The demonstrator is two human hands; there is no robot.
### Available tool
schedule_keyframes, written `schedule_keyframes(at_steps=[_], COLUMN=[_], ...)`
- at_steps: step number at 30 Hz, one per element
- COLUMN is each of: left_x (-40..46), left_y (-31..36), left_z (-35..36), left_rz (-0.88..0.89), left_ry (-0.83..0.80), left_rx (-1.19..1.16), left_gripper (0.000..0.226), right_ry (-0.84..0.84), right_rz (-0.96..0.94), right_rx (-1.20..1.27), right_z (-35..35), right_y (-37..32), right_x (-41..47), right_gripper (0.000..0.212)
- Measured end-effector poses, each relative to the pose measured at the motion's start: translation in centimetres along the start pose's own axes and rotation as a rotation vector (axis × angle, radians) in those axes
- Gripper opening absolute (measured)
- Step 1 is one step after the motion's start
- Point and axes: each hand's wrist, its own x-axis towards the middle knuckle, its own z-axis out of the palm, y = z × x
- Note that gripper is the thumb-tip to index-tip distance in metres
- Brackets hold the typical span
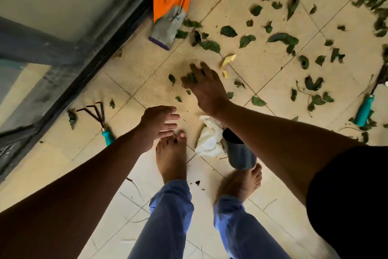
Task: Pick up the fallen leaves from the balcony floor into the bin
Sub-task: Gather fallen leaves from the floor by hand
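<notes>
The right hand point(206, 88) reaches down over the tiled floor point(262, 73), fingers spread and blurred among a few small leaves point(190, 78); whether it grips any I cannot tell. The left hand point(158, 124) hangs relaxed, holding nothing. More leaves scatter toward the floor's far right corner. The grey bin point(239, 153) lies tipped by the feet.

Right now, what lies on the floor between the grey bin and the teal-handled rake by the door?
In the head view, a crumpled white cloth beside the grey bin, then the person's bare foot and bare beige tile before the teal-handled rake.
</notes>
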Motion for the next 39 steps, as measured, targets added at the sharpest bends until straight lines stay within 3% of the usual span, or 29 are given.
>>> schedule_keyframes(at_steps=[6,11,14,17,20,22,27,33,36,39], left_x=[2.1,2.2,2.0,1.9,1.9,1.7,1.3,1.4,1.5,1.8], left_y=[-1.6,-2.5,-2.3,-1.6,-0.7,-0.4,-0.8,-2.5,-2.9,-3.0], left_z=[-1.5,-1.5,-1.3,-0.3,0.8,1.0,0.7,-1.0,-1.7,-2.3], left_rz=[-0.016,-0.031,-0.06,-0.114,-0.179,-0.178,-0.179,-0.223,-0.193,-0.174], left_ry=[-0.013,-0.012,-0.069,-0.086,-0.097,-0.11,-0.143,-0.036,0.026,0.14], left_rx=[-0.037,-0.086,-0.278,-0.591,-0.823,-0.894,-0.853,-0.735,-0.676,-0.601], left_gripper=[0.031,0.029,0.03,0.038,0.054,0.056,0.049,0.035,0.032,0.033], right_ry=[-0.062,0.03,0.068,0.212,0.18,0.147,0.163,0.171,0.123,0.225], right_rz=[-0.156,-0.171,-0.032,0.215,0.288,0.301,0.095,-0.25,-0.322,-0.162], right_rx=[-0.165,-0.068,0.197,0.639,1.076,1.165,0.714,0.418,0.493,0.643], right_z=[0.9,1.9,2.0,0.2,-2.7,-3.9,-2.9,-1.8,-2.5,-2.5], right_y=[0.6,1.8,1.8,-0.6,-4.6,-7.3,-10.5,-10.6,-10.5,-9.5], right_x=[1.4,1.8,2.5,2.0,0.0,-2.1,-5.7,-6.5,-6.1,-4.0], right_gripper=[0.063,0.035,0.033,0.023,0.016,0.018,0.007,0.022,0.018,0.02])
